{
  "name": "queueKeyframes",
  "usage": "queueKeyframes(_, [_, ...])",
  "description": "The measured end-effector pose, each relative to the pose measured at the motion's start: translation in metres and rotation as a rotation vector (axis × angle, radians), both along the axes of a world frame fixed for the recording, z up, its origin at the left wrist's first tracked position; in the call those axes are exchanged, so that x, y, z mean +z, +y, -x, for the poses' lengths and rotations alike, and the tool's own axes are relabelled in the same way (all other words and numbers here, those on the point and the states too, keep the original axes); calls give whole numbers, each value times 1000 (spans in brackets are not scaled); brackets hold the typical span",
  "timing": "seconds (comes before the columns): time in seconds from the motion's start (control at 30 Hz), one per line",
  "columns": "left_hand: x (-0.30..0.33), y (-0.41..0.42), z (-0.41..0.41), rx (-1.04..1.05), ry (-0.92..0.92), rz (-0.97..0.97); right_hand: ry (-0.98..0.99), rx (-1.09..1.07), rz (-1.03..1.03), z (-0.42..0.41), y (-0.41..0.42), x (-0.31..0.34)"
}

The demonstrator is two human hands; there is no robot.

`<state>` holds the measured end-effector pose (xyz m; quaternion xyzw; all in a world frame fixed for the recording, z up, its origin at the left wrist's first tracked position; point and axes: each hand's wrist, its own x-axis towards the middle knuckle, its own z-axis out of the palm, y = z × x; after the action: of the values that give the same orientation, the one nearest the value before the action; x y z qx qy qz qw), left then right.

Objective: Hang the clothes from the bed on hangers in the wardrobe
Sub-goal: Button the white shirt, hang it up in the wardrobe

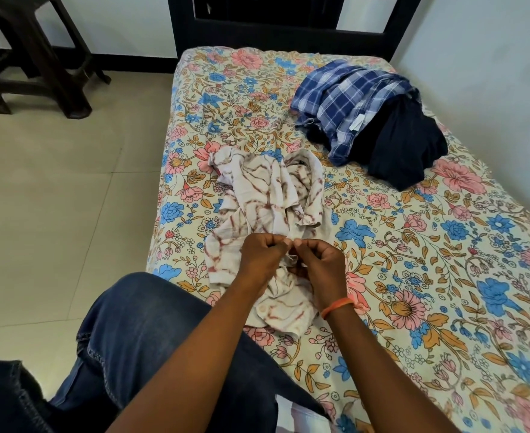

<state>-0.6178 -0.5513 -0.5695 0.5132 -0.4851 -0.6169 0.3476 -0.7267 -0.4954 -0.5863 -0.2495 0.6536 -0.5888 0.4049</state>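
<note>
The white shirt with reddish-brown streaks is lying crumpled near the left edge of the bed, and it is the garment being worked on right now. Both hands are meeting over its nearer part: the left hand and the right hand are each pinching a small bit of the cloth between thumb and fingertips, knuckles almost touching, as if fiddling with a button or the placket, though the exact spot is too small to make out. The right wrist is wearing an orange band. Farther up the bed, well apart from the white shirt, a blue checked shirt is lying heaped partly over a dark navy garment, both waiting untouched. The person is leaning in from the bed's left side, a knee in blue jeans resting against the mattress edge. A dark stool is standing on the tiled floor beyond, and the dark headboard is closing off the far end. No hanger or wardrobe is showing, so the job seems to be at its start: readying the first shirt. Next, I would judge, the shirt needs shaking open and lifting by the collar or shoulders, then carrying to a hanger.
</note>
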Motion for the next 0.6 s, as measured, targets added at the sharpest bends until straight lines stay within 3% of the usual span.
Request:
queueKeyframes(0.23, [-5,3,6,-38,-260,168,137,-14,-31,-4,-1,0])
queueKeyframes(0.4, [-10,5,10,9,-388,240,582,-86,-53,-16,-3,1])
queueKeyframes(0.6, [-11,4,11,43,-434,394,903,41,-122,-20,-7,11])
